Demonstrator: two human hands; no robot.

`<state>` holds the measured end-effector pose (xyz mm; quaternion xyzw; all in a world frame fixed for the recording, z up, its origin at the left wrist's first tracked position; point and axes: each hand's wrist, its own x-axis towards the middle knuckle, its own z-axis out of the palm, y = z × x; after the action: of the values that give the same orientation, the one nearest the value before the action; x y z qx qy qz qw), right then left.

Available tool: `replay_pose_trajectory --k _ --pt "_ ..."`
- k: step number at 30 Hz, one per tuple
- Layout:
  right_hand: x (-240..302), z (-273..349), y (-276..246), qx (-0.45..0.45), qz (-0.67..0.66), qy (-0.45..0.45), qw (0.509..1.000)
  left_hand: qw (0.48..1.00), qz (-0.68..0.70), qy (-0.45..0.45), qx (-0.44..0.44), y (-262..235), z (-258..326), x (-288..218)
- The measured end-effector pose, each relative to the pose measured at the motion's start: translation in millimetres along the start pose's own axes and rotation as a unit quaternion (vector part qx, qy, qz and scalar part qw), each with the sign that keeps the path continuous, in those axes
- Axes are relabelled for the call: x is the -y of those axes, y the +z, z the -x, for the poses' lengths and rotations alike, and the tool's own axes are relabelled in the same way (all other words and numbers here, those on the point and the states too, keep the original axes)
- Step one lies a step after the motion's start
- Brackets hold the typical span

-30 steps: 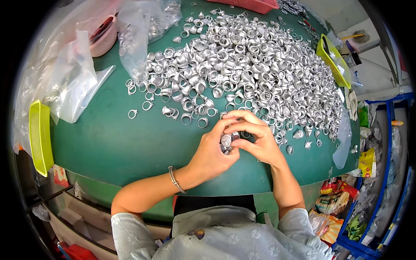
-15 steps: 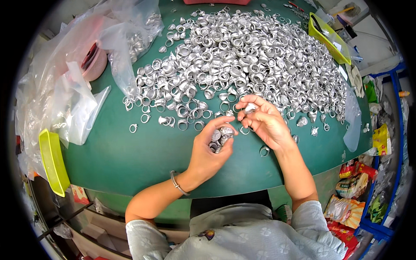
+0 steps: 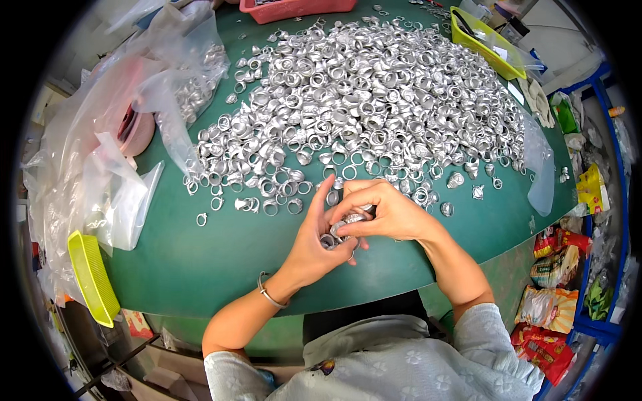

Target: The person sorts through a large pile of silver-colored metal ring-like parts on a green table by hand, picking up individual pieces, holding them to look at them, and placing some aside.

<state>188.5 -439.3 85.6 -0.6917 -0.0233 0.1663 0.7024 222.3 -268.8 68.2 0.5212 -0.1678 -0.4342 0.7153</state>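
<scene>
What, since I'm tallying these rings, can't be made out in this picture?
Head view: how many rings the left hand holds; its own fingers and the right hand cover some.
Head view: the lower layers of the ring pile; the upper ones hide them.
Head view: all that the pink basket holds; clear plastic covers much of it.
Head view: the red tray's far side; the top edge cuts it off.

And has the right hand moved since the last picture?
Yes: against the ring pile, the right hand has come toward the person and leftward, to the left hand.
</scene>
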Motion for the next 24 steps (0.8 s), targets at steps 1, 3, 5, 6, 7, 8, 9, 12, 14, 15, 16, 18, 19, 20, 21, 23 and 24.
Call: replay_pose_trajectory --k 1,3,5,6,7,8,9,12,14,15,16,18,19,20,21,23,24 --pt "-0.3 0.1 -2.9 0.007 0.003 -0.002 1.000 1.000 0.001 -0.002 0.012 0.6 0.3 -0.2" --pt "-4.1 -0.8 -6.8 0.016 0.030 -0.048 0.998 0.999 0.003 -0.003 0.032 1.0 1.1 0.1" --pt "-5.0 -0.3 -7.8 0.023 -0.053 -0.043 0.997 0.998 0.054 -0.005 0.045 -2.5 -1.4 3.1" --pt "-4.9 -0.7 -7.8 0.028 -0.095 -0.041 0.994 0.996 0.079 -0.006 0.050 -4.4 -1.9 4.9" --pt "-2.2 0.3 -13.2 0.031 -0.103 -0.013 0.994 0.992 0.111 -0.009 0.053 -4.3 -1.2 6.2" --pt "-5.6 0.3 -15.7 -0.001 -0.140 -0.045 0.989 0.988 0.143 -0.011 0.057 -2.9 -1.1 7.8" --pt "-12.5 -1.0 -17.8 -0.033 -0.175 -0.076 0.981 0.982 0.175 -0.013 0.061 -2.6 -1.0 9.3" --pt "-7.2 -2.9 -15.3 -0.128 -0.192 -0.104 0.967 0.962 0.205 -0.084 0.157 -12.3 -0.7 16.0" --pt "-15.1 -8.6 -15.6 -0.181 -0.061 -0.127 0.973 0.957 0.151 -0.115 0.218 -8.5 4.1 13.7" --pt "-17.3 -10.9 -12.5 -0.155 -0.004 -0.138 0.978 0.955 0.097 -0.134 0.247 -6.5 6.1 10.7" --pt "-17.1 -10.0 -7.4 -0.127 0.096 -0.150 0.976 0.949 0.043 -0.152 0.274 -4.6 7.8 9.9" --pt "-32.4 -19.4 14.8 -0.140 0.223 -0.269 0.926 0.927 -0.015 -0.185 0.327 1.9 9.5 15.9" --pt "-36.2 -18.4 24.6 -0.117 0.303 -0.244 0.914 0.913 -0.040 -0.194 0.357 3.6 9.1 20.4" --pt "-39.7 -17.6 33.0 -0.094 0.379 -0.217 0.895 0.897 -0.065 -0.204 0.387 5.5 9.9 23.5" --pt "-43.3 -19.3 37.8 -0.088 0.386 -0.229 0.889 0.891 -0.091 -0.218 0.388 9.2 11.9 24.7" --pt "-39.0 -18.6 36.6 -0.107 0.383 -0.235 0.887 0.891 -0.103 -0.206 0.390 9.2 12.6 29.3" --pt "-35.4 -17.9 35.4 -0.116 0.383 -0.238 0.885 0.892 -0.110 -0.199 0.391 8.9 12.5 30.0"
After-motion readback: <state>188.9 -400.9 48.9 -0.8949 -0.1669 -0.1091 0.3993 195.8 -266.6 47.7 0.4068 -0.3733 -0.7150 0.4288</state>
